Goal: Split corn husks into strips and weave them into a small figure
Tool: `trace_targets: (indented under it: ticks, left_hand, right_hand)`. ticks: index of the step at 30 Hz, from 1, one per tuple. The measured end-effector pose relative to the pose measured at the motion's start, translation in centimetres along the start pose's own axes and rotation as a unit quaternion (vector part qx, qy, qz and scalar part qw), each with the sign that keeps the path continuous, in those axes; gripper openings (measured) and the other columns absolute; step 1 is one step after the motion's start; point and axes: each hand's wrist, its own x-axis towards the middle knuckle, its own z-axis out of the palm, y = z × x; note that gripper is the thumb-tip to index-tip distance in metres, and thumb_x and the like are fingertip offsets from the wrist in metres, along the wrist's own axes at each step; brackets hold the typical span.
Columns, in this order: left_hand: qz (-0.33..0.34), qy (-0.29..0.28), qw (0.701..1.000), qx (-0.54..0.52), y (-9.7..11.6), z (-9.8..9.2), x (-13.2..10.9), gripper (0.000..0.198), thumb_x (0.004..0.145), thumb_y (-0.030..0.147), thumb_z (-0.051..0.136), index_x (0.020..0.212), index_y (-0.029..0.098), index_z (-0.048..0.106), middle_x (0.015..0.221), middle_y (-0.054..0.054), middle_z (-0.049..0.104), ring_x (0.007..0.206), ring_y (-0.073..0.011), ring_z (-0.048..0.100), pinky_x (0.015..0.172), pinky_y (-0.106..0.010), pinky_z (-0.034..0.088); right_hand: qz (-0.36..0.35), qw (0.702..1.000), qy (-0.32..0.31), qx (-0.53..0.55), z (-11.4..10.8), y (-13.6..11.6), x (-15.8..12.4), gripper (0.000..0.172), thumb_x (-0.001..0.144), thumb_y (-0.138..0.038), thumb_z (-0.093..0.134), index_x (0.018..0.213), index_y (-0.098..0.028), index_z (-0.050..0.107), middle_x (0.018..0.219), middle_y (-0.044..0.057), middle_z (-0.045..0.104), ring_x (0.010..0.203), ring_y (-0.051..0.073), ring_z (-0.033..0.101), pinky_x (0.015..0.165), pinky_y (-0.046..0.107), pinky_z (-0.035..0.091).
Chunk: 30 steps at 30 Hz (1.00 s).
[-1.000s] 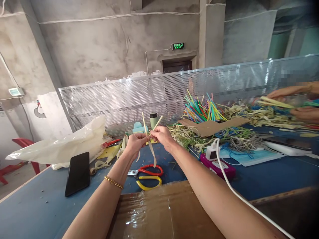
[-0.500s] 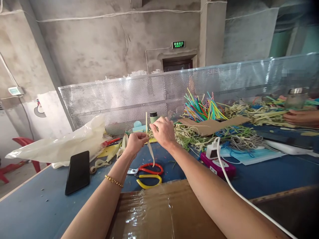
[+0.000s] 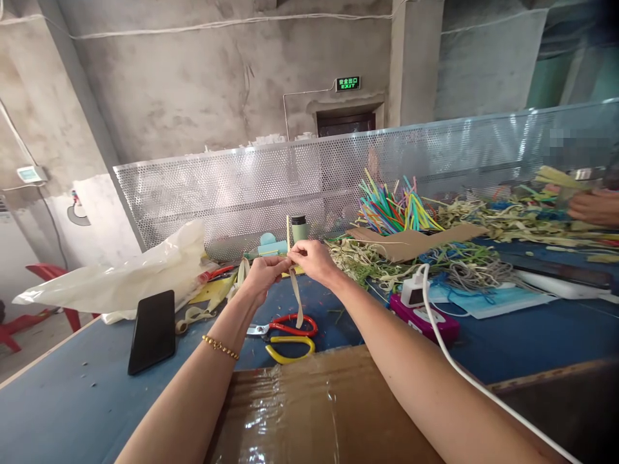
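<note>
A pale, flat fibre strip (image 3: 296, 298) hangs down from between my fingers, and a thin upright end of it, or of a stem, rises above them. My left hand (image 3: 265, 276) pinches it, a gold bead bracelet on that wrist. Right against those fingertips, my right hand (image 3: 312, 261) is closed in a pinch at the same spot; the exact hold is hidden by the fingers. Below the hands lie scissors (image 3: 290, 332) with one red and one yellow handle. A green bottle (image 3: 299, 229) with a black cap stands just behind.
A cardboard box (image 3: 309, 412) is in front of me. To the left lie a black phone (image 3: 152, 332) and a plastic bag (image 3: 130, 270). On the right are colourful sticks (image 3: 394, 206), dried strips (image 3: 512, 222), a purple power strip (image 3: 425, 319) with a white cable, and another person's hand (image 3: 594, 206).
My right hand has come down from above to meet my left fingertips at the strip. The other person's hand has risen, with pale strips now lifted beside it.
</note>
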Motion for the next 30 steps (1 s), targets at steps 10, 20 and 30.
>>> trace_targets:
  ticks: [10,20,30]
  left_hand:
    - [-0.008,0.037,0.998,0.051,-0.1,0.4,0.0,0.019,0.058,0.030,0.078,0.059,0.012,0.072,0.046,0.001,0.053,0.047,-0.0072,0.034,0.048,-0.025,0.023]
    - [-0.022,0.000,0.999,0.032,0.6,0.1,-0.3,0.020,0.057,0.030,0.077,0.065,0.012,0.075,0.050,-0.001,0.056,0.048,-0.0076,0.035,0.048,-0.024,0.024]
    - [-0.006,-0.009,1.000,0.027,0.4,0.0,-0.2,0.030,0.054,0.036,0.079,0.070,0.011,0.072,0.064,-0.007,0.067,0.048,-0.0075,0.038,0.047,-0.024,0.024]
  right_hand:
    - [0.013,1.000,0.007,-0.010,0.1,-0.4,-0.1,0.015,0.076,-0.018,0.061,0.061,-0.015,0.062,0.060,0.001,0.062,0.059,0.012,0.051,0.057,0.023,0.032]
    - [0.022,0.999,0.020,-0.015,0.3,-0.7,-0.3,0.015,0.077,-0.019,0.059,0.062,-0.016,0.060,0.062,0.002,0.063,0.060,0.013,0.054,0.057,0.023,0.034]
    - [0.028,0.999,0.043,-0.008,0.4,-0.1,-0.1,0.018,0.077,-0.022,0.058,0.061,-0.015,0.057,0.059,0.001,0.060,0.057,0.012,0.051,0.055,0.023,0.032]
